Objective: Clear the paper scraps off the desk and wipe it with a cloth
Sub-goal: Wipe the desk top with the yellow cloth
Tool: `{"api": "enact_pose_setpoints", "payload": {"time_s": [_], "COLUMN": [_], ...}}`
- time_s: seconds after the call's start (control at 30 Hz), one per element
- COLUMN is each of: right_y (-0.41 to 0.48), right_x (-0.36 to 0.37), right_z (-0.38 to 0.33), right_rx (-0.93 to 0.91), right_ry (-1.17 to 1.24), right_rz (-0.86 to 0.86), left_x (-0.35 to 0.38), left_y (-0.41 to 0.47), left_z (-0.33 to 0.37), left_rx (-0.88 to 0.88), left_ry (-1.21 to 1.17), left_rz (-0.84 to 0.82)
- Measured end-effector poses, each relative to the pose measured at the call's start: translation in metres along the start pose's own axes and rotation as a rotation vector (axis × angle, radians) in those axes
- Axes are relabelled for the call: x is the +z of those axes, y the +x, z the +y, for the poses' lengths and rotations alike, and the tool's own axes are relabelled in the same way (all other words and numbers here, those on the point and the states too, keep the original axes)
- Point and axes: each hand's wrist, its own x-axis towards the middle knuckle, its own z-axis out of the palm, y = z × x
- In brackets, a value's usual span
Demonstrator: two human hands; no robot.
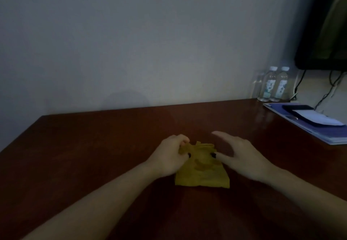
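Note:
A folded yellow cloth [202,176] lies on the dark brown desk [93,155], near the front middle. My left hand [169,157] sits at the cloth's far left corner and pinches a fold of it between thumb and fingers. My right hand [242,155] hovers at the cloth's right side with its fingers spread and straight; the thumb tip touches the cloth's right edge. No paper scraps show on the desk in this dim view.
Two clear water bottles [274,84] stand against the wall at the back right. Beside them lies a blue folder [323,132] with a dark object and a white sheet on top. A black monitor [324,23] with hanging cables fills the upper right corner.

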Motion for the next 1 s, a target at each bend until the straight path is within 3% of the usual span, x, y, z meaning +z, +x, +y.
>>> {"api": "enact_pose_setpoints", "payload": {"time_s": [0.1, 0.23, 0.37, 0.57, 0.77, 0.9, 1.0], "right_y": [-0.011, -0.004, 0.036, 0.128, 0.209, 0.230, 0.209], "right_x": [0.002, 0.030, 0.046, 0.058, 0.071, 0.076, 0.068], "right_z": [-0.013, -0.019, -0.004, 0.029, 0.046, 0.043, 0.037], "right_rx": [-0.313, -0.315, -0.198, 0.042, 0.219, 0.244, 0.131], "right_ry": [-0.225, -0.339, -0.299, -0.313, -0.342, -0.391, -0.433], "right_rz": [-0.233, -0.440, -0.398, -0.346, -0.288, -0.293, -0.325], "left_x": [-0.008, -0.022, -0.031, -0.030, -0.029, -0.030, -0.030], "left_y": [-0.004, 0.001, 0.001, 0.011, 0.012, 0.014, 0.012], "left_z": [-0.020, -0.057, -0.091, -0.106, -0.106, -0.108, -0.108], "left_rx": [-0.016, -0.166, -0.213, -0.279, -0.306, -0.304, -0.295], "left_ry": [0.096, 0.305, 0.483, 0.549, 0.602, 0.591, 0.579], "left_rz": [0.031, 0.064, 0.072, -0.081, -0.117, -0.126, -0.110]}}
